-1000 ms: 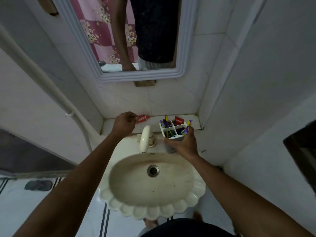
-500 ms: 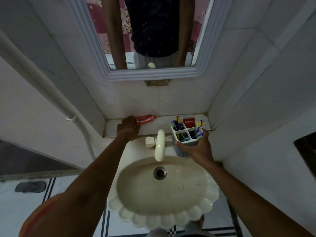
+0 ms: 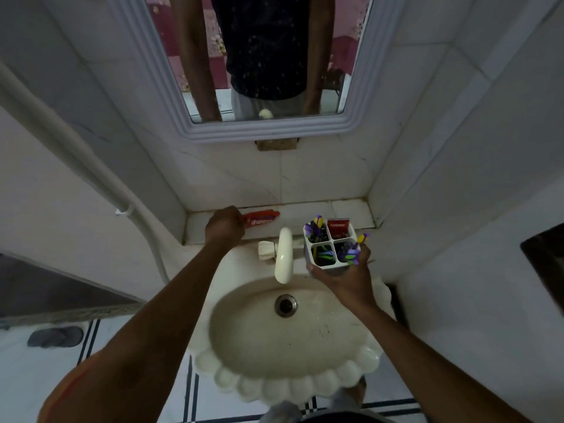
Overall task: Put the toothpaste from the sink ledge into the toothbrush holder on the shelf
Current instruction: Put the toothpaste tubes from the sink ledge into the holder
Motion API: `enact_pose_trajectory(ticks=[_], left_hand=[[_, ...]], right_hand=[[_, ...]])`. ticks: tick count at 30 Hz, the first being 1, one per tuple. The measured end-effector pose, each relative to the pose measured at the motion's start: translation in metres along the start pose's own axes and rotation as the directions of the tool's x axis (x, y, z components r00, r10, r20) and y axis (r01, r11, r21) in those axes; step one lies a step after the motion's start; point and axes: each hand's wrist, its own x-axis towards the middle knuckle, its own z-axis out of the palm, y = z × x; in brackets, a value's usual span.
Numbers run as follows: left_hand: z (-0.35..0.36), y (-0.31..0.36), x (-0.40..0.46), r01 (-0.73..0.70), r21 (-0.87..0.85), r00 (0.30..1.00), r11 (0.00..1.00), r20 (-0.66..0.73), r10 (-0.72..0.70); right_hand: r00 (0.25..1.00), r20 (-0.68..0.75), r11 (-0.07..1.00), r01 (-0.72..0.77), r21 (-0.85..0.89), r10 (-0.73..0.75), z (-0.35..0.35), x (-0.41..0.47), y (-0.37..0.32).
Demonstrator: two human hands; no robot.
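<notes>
A red toothpaste tube (image 3: 263, 218) lies along the tiled ledge (image 3: 348, 210) behind the sink, and my left hand (image 3: 225, 228) is closed over its left end. My right hand (image 3: 348, 277) grips a white toothbrush holder (image 3: 331, 250) with several compartments, held above the sink's back right rim. The holder carries purple and yellow toothbrushes and a red Colgate pack (image 3: 337, 225) in its far compartment.
A cream tap (image 3: 283, 254) juts over the scalloped sink (image 3: 290, 383) between my hands. A framed mirror (image 3: 268, 129) hangs above the ledge. Tiled walls close in left and right; a white pipe (image 3: 70, 148) runs down the left wall. A slipper (image 3: 55, 336) lies on the floor.
The view has shifted so the sink sits lower. My left hand stays on the tube at the ledge. My right hand keeps hold of the holder.
</notes>
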Motion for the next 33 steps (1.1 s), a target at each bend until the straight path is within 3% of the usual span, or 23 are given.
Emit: enact_pose_trajectory(ticks=[5, 8, 13, 18, 25, 27, 30, 33], left_hand=[[-0.051, 0.046, -0.038, -0.176, -0.239, 0.963, 0.955, -0.241, 0.117], [-0.075, 0.072, -0.062, -0.321, -0.344, 0.897, 0.882, -0.408, 0.168], [-0.097, 0.115, -0.103, -0.510, -0.425, 0.798, 0.748, -0.558, 0.228], [-0.087, 0.149, -0.134, -0.537, -0.495, 0.823, 0.683, -0.485, 0.296], [-0.051, 0.161, -0.145, -0.459, -0.494, 0.887, 0.738, -0.296, 0.354], [-0.044, 0.161, -0.146, -0.441, -0.393, 0.896, 0.807, -0.250, 0.368], [-0.038, 0.153, -0.140, -0.401, -0.094, 0.908, 0.911, -0.169, 0.382], [-0.033, 0.148, -0.143, -0.381, 0.063, 0.924, 0.922, -0.006, 0.382]], right_hand=[[0.999, 0.035, 1.000, 0.017, -0.016, -0.016, -0.004, -0.004, 0.003], [0.998, 0.044, 0.999, 0.046, -0.015, -0.046, -0.006, -0.005, 0.004], [0.995, 0.070, 0.998, 0.070, -0.010, -0.069, -0.009, -0.002, 0.009], [0.994, 0.074, 0.997, 0.076, -0.012, -0.075, -0.007, 0.002, 0.014], [0.994, 0.099, 0.999, 0.044, 0.030, -0.047, -0.009, 0.002, 0.015], [0.995, 0.091, 0.999, 0.036, 0.020, -0.038, -0.014, -0.001, 0.018], [0.996, 0.090, 1.000, 0.030, -0.003, -0.029, -0.012, -0.003, 0.019], [0.998, 0.065, 0.999, 0.001, -0.051, 0.002, -0.013, -0.008, 0.018]])
